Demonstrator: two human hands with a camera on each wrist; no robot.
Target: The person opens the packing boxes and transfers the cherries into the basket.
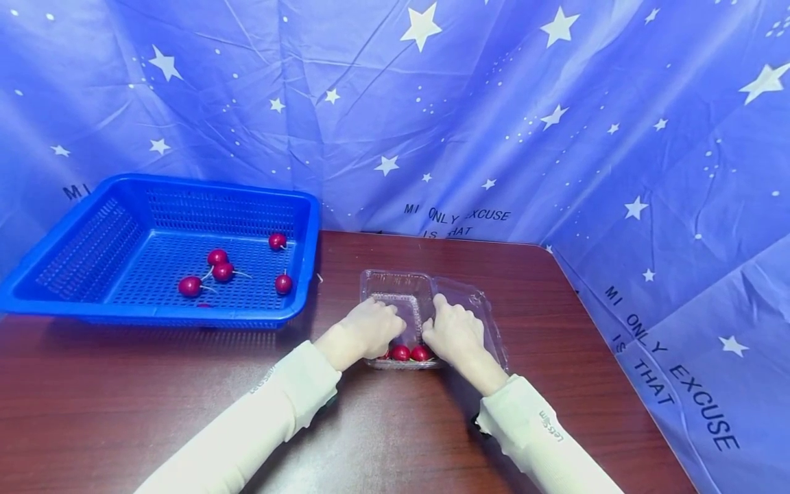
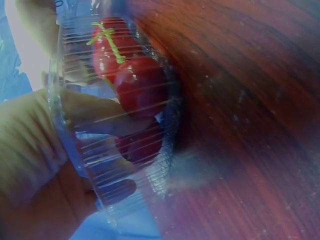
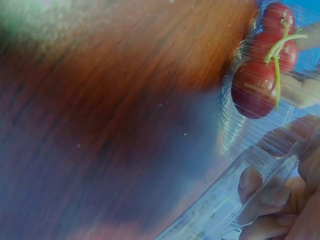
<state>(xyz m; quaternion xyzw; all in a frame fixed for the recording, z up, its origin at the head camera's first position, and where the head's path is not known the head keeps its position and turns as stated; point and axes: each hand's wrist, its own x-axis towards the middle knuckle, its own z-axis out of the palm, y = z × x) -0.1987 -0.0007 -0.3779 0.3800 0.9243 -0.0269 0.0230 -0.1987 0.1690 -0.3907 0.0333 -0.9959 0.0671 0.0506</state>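
Note:
A clear plastic clamshell box lies on the table with its lid folded out to the right. Several red cherries with green stems line its near side. My left hand reaches over the left wall into the box. In the left wrist view, its fingers pinch the lowest cherry, seen through the ribbed plastic. My right hand grips the box at the edge between tray and lid; its curled fingertips show through the plastic in the right wrist view.
A blue perforated basket stands at the left with several cherries scattered inside. The dark red wooden table ends at a blue star-patterned curtain behind and to the right.

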